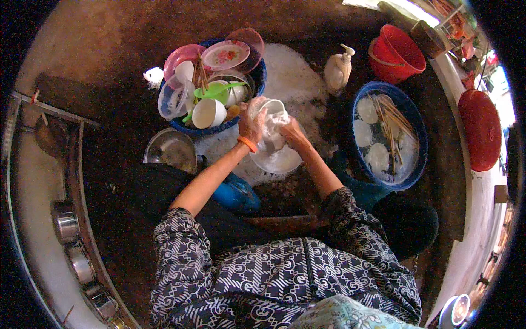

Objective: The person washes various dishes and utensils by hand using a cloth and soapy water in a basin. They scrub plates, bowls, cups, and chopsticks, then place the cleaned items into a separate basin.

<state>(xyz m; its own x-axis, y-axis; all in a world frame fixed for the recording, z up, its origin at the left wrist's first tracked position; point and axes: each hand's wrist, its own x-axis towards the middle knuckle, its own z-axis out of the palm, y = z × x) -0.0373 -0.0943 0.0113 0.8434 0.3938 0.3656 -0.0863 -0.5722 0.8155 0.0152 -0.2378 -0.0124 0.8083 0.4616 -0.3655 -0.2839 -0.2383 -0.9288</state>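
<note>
My left hand [252,122], with an orange band at its wrist, is closed around the side of a white bowl [273,105]. My right hand [294,134] is closed on a white, foamy cloth or scrubber [274,126] pressed to the bowl. Suds hide its exact kind. Below both hands sits a pale, shallow basin [278,163] with soapy water. Close to my left hand, a blue tub [204,131] is heaped with bowls, pink plates, chopsticks and a green ladle [235,86]. A white cup-shaped bowl [209,113] lies near its edge.
To the right, a blue tub [422,148] holds water, white dishes and chopsticks. Behind it stand a red bucket [402,54] and a pump bottle [337,71]. A metal bowl [171,151] lies at left. Foam [290,66] covers floor beyond my hands. Metal pots [67,223] line the left side.
</note>
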